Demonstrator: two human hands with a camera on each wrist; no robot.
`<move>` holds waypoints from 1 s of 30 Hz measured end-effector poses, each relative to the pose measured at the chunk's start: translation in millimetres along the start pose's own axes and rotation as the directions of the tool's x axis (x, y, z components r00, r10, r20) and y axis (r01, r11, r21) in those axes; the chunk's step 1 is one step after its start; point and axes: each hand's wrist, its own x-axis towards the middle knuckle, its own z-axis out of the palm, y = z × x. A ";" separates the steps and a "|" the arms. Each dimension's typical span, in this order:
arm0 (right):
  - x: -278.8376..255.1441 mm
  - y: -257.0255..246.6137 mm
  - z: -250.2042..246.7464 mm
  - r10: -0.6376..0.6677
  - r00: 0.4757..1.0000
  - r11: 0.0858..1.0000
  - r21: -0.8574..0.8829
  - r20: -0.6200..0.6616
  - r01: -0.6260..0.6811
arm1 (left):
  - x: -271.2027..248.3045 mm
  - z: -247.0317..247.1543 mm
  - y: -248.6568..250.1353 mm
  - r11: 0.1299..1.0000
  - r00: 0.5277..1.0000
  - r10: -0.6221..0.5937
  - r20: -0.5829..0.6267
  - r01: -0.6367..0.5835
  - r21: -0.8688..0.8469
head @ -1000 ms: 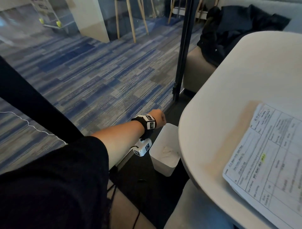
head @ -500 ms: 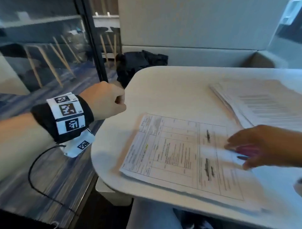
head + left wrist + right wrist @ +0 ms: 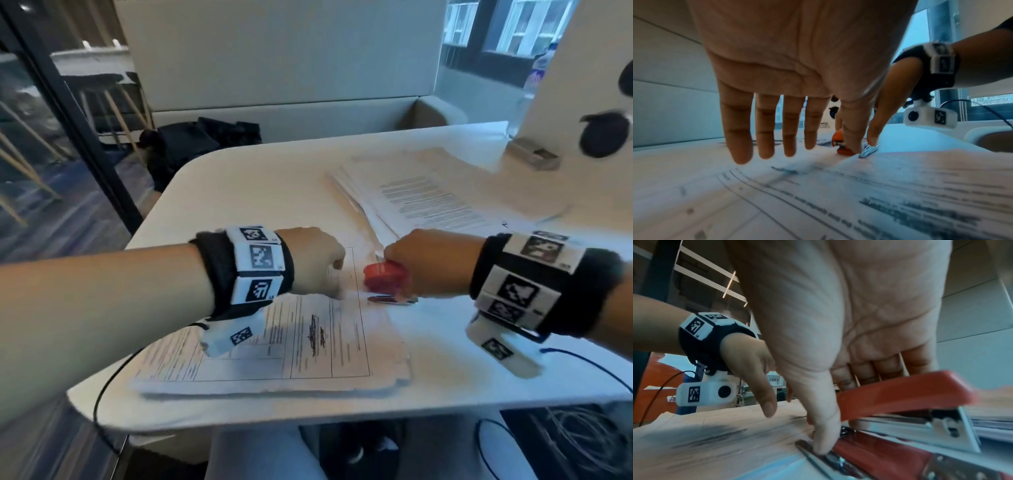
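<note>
A stack of printed forms (image 3: 274, 346) lies on the white table (image 3: 239, 192) in front of me. My left hand (image 3: 320, 265) is over the stack's far right part; in the left wrist view its fingers (image 3: 766, 129) hang straight just above the paper (image 3: 838, 194), thumb down next to the stapler (image 3: 840, 143). My right hand (image 3: 416, 270) grips a red stapler (image 3: 383, 277) at the stack's far right corner. In the right wrist view its thumb (image 3: 824, 431) presses on the metal base, the other fingers lie over the red top (image 3: 900, 395), and the stapler's jaws stand apart.
A second, looser pile of papers (image 3: 428, 198) lies further back on the right. A white panel with black spots (image 3: 582, 102) stands at the right edge. Dark clothing (image 3: 198, 144) lies on the bench behind the table. A black-framed glass wall (image 3: 78, 130) runs along the left.
My view swung from the floor and a white bin up to the table. The left hand rose from above the bin onto the forms. The right hand brought the stapler to the stack's corner.
</note>
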 end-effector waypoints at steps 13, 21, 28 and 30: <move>1.3 15.5 4.1 -0.012 0.997 0.981 0.190 -0.071 0.025 | 0.8 8.8 5.9 0.991 0.990 0.065 0.127 -0.049 -0.124; 3.7 6.6 8.4 -0.051 0.998 0.996 0.072 -0.021 0.052 | 1.7 27.2 10.6 0.998 0.972 -0.054 0.228 0.055 0.004; 10.5 5.4 12.3 -0.062 0.997 0.997 0.044 0.037 0.061 | 7.4 24.1 5.5 0.986 0.928 -0.133 0.349 0.160 -0.050; 13.2 3.5 10.7 -0.094 0.995 0.995 0.047 0.034 0.092 | 6.9 24.2 4.6 0.985 0.931 -0.127 0.342 0.160 -0.069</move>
